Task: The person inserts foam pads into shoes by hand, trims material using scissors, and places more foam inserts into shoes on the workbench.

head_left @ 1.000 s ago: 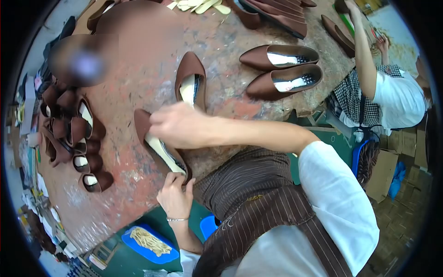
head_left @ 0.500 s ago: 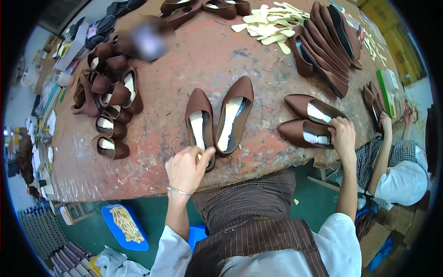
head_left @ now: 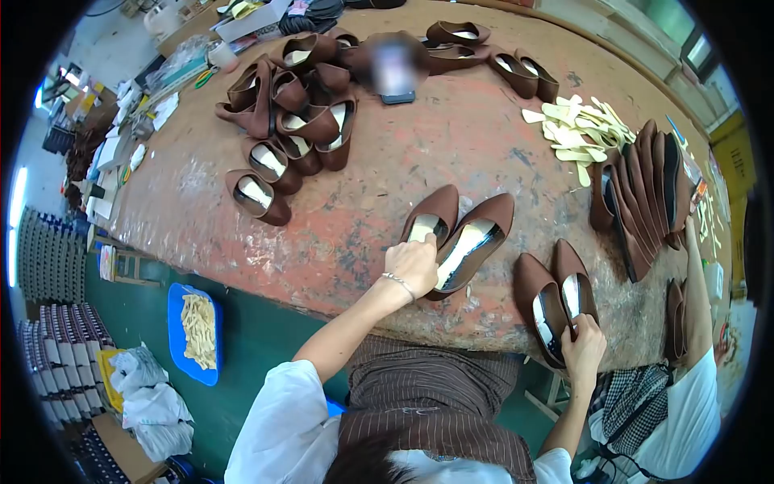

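Two brown pointed shoes lie side by side before me, the left shoe and the right shoe, with pale inner pads inside. My left hand is closed over the heel of the left one, a finger pressing on its cream pad. Further right is a second pair, an outer shoe and an inner shoe, toes away from me. My right hand grips the outer shoe's heel; its fingertips are partly hidden.
Several brown shoes cluster at the left of the worn table. Cream pads are piled at the back right, beside a row of stacked shoes. A co-worker's arm reaches in at the right. A blue tub stands on the floor.
The view has swung leftward. The right-hand pair has turned from toes pointing left to toes pointing away. My left hand has moved from the heel edge further over the shoe opening.
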A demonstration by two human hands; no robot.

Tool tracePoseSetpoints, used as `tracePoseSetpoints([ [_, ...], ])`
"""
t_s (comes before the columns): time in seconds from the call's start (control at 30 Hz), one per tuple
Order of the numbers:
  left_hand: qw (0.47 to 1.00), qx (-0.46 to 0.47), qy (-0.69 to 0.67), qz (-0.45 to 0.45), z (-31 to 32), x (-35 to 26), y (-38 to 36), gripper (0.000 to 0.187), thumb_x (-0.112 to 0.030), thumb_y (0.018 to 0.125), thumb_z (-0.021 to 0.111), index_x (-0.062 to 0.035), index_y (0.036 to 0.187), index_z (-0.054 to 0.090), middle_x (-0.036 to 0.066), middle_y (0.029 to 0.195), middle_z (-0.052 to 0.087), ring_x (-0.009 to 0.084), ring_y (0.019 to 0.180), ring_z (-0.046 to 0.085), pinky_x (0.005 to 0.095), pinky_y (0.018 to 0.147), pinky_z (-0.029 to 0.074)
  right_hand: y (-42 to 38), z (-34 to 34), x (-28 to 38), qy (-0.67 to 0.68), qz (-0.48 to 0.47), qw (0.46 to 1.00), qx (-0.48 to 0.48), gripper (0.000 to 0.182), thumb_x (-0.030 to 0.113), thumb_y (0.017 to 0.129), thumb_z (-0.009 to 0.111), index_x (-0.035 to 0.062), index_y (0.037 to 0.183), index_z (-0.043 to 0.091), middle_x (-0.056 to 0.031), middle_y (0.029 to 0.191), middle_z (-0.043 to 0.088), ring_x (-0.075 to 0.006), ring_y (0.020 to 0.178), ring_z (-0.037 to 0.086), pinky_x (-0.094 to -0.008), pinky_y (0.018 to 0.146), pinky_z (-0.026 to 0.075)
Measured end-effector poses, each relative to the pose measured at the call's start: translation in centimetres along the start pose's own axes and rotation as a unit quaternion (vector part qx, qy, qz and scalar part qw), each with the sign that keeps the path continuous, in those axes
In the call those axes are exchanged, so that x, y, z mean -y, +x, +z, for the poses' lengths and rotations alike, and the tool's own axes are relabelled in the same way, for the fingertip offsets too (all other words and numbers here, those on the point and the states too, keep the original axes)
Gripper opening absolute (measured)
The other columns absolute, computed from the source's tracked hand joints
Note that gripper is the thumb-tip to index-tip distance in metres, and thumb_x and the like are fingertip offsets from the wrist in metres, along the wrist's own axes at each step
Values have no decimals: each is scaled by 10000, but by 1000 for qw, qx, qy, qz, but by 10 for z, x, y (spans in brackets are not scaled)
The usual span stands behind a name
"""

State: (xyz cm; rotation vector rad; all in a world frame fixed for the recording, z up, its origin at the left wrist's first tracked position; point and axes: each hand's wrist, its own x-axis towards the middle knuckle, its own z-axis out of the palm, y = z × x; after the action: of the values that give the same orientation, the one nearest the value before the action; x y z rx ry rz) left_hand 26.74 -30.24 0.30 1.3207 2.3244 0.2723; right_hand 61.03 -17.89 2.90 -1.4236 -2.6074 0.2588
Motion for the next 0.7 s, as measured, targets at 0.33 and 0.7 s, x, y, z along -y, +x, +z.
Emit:
tracePoseSetpoints([
  [0.33, 901, -77, -420, -75, -113, 116, -139, 232, -70, 907, 692, -67, 1126, 614, -40, 807, 589, 61, 752, 547, 236, 657, 434, 15, 0, 31, 128, -19, 991, 37, 137, 44, 736, 734, 3, 815, 630, -126, 656, 551, -270, 568, 573, -397, 572, 452],
  [0.7, 785, -467, -332, -234, -193, 445, -141, 130, -59, 912, 666, -99, 1033, 643, -37, 725, 562, 39, 558, 444, 219, 482, 319, 58, 56, 179, 279, -165, 946, -2, 101, 97, 815, 724, 74, 914, 718, -122, 785, 684, -303, 661, 692, -396, 604, 549],
])
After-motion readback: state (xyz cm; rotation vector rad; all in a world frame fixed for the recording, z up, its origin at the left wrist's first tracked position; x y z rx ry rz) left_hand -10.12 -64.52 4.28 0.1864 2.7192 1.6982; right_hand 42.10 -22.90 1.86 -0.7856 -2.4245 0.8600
